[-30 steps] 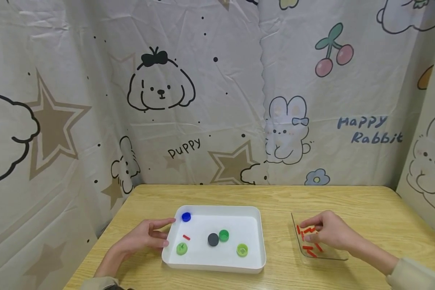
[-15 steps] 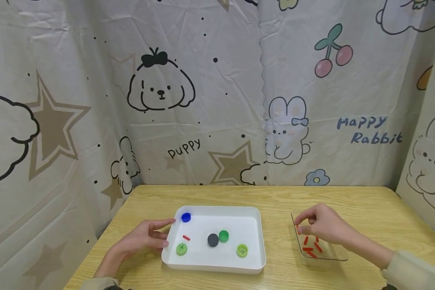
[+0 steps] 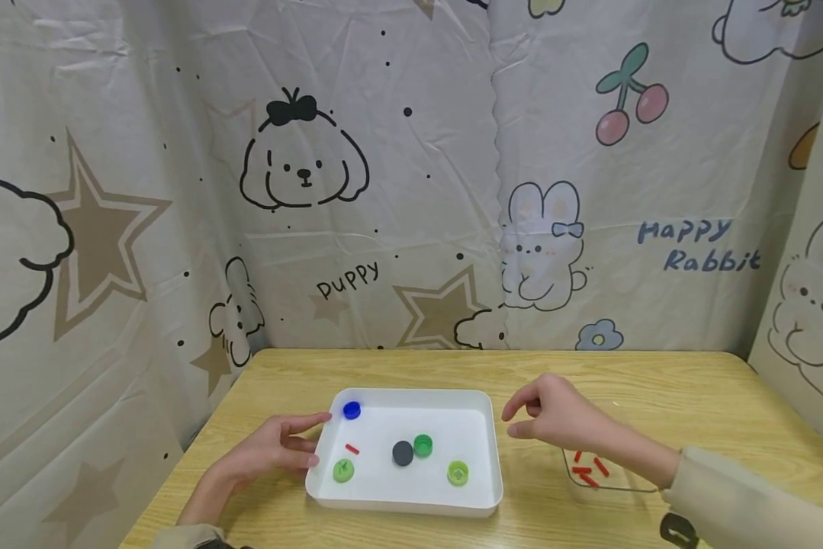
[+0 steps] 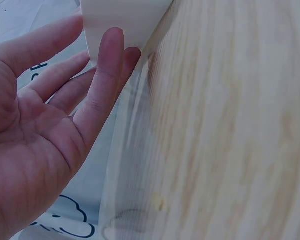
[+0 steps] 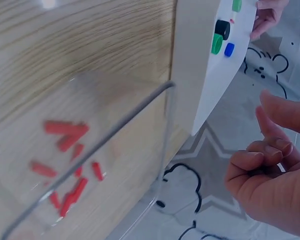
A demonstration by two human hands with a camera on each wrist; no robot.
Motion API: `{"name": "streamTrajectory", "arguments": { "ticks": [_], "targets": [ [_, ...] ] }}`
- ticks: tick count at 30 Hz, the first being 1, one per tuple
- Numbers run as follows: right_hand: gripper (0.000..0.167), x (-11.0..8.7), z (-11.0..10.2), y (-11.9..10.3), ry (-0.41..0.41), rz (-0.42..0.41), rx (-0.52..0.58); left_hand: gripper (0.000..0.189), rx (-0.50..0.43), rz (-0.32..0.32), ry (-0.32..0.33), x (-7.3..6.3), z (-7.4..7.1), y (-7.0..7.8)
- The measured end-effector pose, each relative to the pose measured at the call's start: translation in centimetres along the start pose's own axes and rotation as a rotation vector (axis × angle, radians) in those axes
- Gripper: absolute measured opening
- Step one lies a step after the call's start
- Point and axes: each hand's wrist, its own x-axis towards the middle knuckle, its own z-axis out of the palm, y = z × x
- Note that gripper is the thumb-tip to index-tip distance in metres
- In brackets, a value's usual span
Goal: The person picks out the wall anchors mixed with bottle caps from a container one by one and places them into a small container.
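Observation:
My left hand (image 3: 267,450) rests at the left end of a white tray (image 3: 404,508). Its fingers, fairly straight, touch the tray's outer wall (image 4: 132,17). My right hand (image 3: 565,415) hovers between that tray and a clear box (image 5: 125,122) of short red sticks (image 5: 65,129). Thumb and forefinger come close together, and the other fingers curl in. No red stick shows at these fingertips in either view, so I cannot tell whether they pinch one. Inside the tray, one red stick (image 3: 352,448) lies above a light green cap (image 3: 343,470).
A blue cap (image 3: 352,410), a dark grey cap (image 3: 403,454), a green cap (image 3: 422,445) and a yellow-green cap (image 3: 458,473) also lie in the tray. Printed cloth (image 3: 411,191) hangs behind the wooden table (image 3: 535,511).
My right hand has lifted away from the clear box and moved left toward the tray. Half a second ago, a red piece showed at its fingertips. My left hand has stayed put.

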Motion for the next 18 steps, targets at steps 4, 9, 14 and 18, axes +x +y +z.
{"name": "streamTrajectory", "arguments": {
  "ticks": [4, 9, 14, 18],
  "targets": [
    [0.012, 1.3, 1.2, -1.3, -0.014, -0.022, -0.036, 0.077, -0.001, 0.005, -0.004, -0.1, 0.0, 0.0],
    [0.013, 2.9, 2.7, -2.5, -0.048, -0.064, -0.030, 0.077, -0.008, 0.004, -0.005, -0.1, 0.0, -0.2],
    [0.015, 4.7, 4.1, -3.3, -0.088, -0.142, -0.082, 0.078, -0.009, 0.009, -0.006, 0.0, -0.1, -0.3],
    [0.017, 6.3, 5.4, -3.8, -0.134, -0.207, -0.103, 0.078, 0.003, 0.001, 0.004, 0.0, -0.1, -0.2]
  ]
}}
